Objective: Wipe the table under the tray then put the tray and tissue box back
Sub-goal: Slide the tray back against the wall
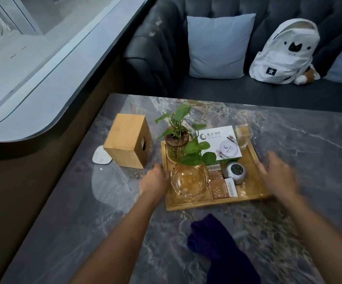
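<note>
A wooden tray point(248, 193) sits on the grey marble table point(299, 144). It carries a potted plant point(176, 140), a glass ashtray point(189, 181), a white box point(219, 143), a small round tin point(234, 172) and packets. My left hand point(155, 179) grips the tray's left rim. My right hand point(278, 175) hovers, blurred, with fingers apart beside the tray's right rim. The wooden tissue box point(127, 140) stands upright to the left of the tray. A dark purple cloth point(217, 247) lies crumpled on the table near me, between my forearms.
A small white pad point(100, 155) lies by the tissue box near the table's left edge. Behind the table is a dark sofa point(217, 89) with a pale blue cushion point(217, 46) and a white backpack point(287, 52). A window ledge point(43, 78) runs along the left.
</note>
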`<state>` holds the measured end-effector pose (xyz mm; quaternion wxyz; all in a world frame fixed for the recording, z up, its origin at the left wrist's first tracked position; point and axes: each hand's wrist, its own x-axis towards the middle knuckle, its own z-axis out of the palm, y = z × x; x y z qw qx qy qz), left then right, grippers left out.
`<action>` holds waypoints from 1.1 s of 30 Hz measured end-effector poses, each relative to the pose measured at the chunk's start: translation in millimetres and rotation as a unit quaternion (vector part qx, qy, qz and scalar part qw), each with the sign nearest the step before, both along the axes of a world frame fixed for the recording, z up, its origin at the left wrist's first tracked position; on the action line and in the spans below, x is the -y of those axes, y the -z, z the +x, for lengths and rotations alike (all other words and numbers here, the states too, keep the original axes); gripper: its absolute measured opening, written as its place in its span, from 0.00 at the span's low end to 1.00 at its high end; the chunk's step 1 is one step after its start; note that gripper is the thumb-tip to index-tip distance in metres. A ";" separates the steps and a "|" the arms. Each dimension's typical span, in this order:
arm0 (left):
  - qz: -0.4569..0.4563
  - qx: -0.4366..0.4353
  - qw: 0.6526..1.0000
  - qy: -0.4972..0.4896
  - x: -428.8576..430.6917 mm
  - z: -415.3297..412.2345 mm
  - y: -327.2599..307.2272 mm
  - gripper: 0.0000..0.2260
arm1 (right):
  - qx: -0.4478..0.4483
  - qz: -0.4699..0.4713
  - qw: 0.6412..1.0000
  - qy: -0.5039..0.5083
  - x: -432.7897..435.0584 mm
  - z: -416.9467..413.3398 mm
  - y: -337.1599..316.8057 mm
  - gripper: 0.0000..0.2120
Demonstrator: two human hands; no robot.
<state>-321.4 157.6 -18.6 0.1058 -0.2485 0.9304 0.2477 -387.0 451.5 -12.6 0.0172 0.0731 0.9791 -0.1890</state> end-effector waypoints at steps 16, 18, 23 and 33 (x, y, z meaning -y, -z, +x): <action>-0.030 0.024 0.996 0.077 -1.0 -11.7 13.3 0.08 | 0.090 0.051 0.991 -0.080 -3.9 -14.0 17.8 0.12; -0.039 0.010 0.996 0.077 -2.1 -8.4 15.0 0.08 | 0.102 0.036 0.991 -0.083 -5.1 -14.1 15.1 0.12; -0.030 -0.052 0.995 0.083 -3.0 -0.4 6.7 0.09 | 0.061 0.044 0.993 -0.089 -10.0 -11.4 -0.2 0.11; -0.039 -0.192 0.979 0.057 18.3 49.0 -76.6 0.09 | -0.048 0.036 0.988 -0.144 1.7 12.0 -66.6 0.13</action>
